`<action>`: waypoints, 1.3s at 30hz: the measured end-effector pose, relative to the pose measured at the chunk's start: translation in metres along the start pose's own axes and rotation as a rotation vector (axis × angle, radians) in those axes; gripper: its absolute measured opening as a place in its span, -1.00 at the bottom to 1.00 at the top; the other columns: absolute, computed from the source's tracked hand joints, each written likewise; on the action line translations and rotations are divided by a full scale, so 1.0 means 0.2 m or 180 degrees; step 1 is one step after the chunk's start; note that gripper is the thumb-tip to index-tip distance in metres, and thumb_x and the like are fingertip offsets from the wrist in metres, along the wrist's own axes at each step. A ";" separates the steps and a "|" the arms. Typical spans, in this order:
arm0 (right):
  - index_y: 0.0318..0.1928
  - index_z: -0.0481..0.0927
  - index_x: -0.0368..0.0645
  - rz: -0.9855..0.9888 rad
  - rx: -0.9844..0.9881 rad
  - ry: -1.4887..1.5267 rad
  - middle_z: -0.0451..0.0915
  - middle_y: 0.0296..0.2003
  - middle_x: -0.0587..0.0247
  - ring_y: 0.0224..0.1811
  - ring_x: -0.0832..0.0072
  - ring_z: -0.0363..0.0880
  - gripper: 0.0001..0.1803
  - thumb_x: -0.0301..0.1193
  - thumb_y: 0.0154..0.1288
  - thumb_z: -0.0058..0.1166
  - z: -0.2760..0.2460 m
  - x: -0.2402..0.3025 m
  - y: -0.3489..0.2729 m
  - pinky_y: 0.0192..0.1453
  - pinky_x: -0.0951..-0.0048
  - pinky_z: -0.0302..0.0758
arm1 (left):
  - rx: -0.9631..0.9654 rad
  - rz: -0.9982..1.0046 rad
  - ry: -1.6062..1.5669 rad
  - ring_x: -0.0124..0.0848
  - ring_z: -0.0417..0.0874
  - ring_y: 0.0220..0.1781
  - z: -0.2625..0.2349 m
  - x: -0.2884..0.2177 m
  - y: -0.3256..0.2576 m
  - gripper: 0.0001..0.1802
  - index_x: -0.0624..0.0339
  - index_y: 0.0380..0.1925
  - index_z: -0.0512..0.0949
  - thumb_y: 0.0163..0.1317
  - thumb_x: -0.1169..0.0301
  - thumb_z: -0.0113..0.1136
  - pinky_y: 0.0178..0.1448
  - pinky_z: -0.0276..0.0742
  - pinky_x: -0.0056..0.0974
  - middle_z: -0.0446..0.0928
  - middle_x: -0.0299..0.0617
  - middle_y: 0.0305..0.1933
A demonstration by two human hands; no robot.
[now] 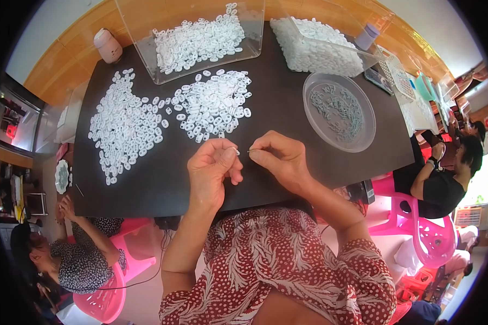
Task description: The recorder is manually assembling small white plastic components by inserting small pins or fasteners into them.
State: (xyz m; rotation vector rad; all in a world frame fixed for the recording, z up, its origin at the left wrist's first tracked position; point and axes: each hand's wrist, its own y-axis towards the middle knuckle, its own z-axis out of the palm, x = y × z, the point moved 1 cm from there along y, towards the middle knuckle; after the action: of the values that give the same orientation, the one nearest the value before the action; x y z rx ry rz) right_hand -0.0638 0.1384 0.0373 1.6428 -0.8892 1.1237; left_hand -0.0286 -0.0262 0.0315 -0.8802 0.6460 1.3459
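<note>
From my seat, at nine o'clock on the dark table (146, 184) I see a spread of small white oval pieces (126, 125) with a second heap (216, 105) beside it, and a clear bin (192, 40) of the same at twelve. At centre my left hand (211, 168) pinches one white piece (236, 151) between thumb and forefinger, and just beside it my right hand (279, 158) is closed on a thin pin (250, 151) aimed at that piece. At two o'clock lies a clear round dish (339, 112) of grey bits, and above it a second bin (320, 51).
</note>
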 end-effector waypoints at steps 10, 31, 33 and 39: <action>-0.38 0.58 -0.25 0.0002 0.0037 0.0082 0.49 -0.47 0.36 -0.46 0.69 0.38 -0.97 -0.56 0.12 0.13 0.03 0.00 -0.03 -0.41 0.60 0.31 | -0.0153 0.0120 -0.0253 -0.40 0.61 -0.48 0.01 0.04 -0.04 -0.86 0.38 -0.26 0.52 0.18 0.55 0.18 -0.41 0.56 -0.37 0.58 -0.09 -0.39; -0.35 0.59 -0.25 0.0102 0.0128 0.0221 0.50 -0.44 0.34 -0.44 0.70 0.41 -0.95 -0.56 0.14 0.14 0.09 -0.01 -0.05 -0.40 0.61 0.33 | -0.0201 0.0509 0.0139 -0.47 0.56 -0.47 0.01 0.06 -0.10 -0.85 0.38 -0.23 0.47 0.27 0.49 0.10 -0.40 0.47 -0.44 0.54 -0.15 -0.38; -0.35 0.59 -0.25 0.0085 0.0114 0.0254 0.49 -0.45 0.34 -0.44 0.70 0.41 -0.96 -0.56 0.14 0.14 0.10 0.00 -0.05 -0.41 0.61 0.33 | -0.0161 0.0548 0.0169 -0.48 0.55 -0.48 0.00 0.07 -0.11 -0.86 0.37 -0.23 0.47 0.28 0.50 0.08 -0.41 0.46 -0.45 0.53 -0.16 -0.38; -0.36 0.59 -0.26 -0.0017 0.0175 0.0170 0.48 -0.46 0.33 -0.45 0.67 0.40 -0.96 -0.56 0.14 0.14 0.11 -0.01 -0.05 -0.41 0.59 0.33 | -0.0198 0.0614 0.0292 -0.50 0.54 -0.49 0.00 0.07 -0.12 -0.87 0.35 -0.24 0.47 0.29 0.50 0.07 -0.42 0.44 -0.47 0.53 -0.18 -0.39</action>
State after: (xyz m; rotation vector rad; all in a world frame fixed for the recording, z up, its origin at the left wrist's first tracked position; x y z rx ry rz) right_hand -0.0498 0.1212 0.0303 1.6510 -0.8259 1.1922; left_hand -0.0033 -0.0187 0.0231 -0.9529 0.7793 1.5112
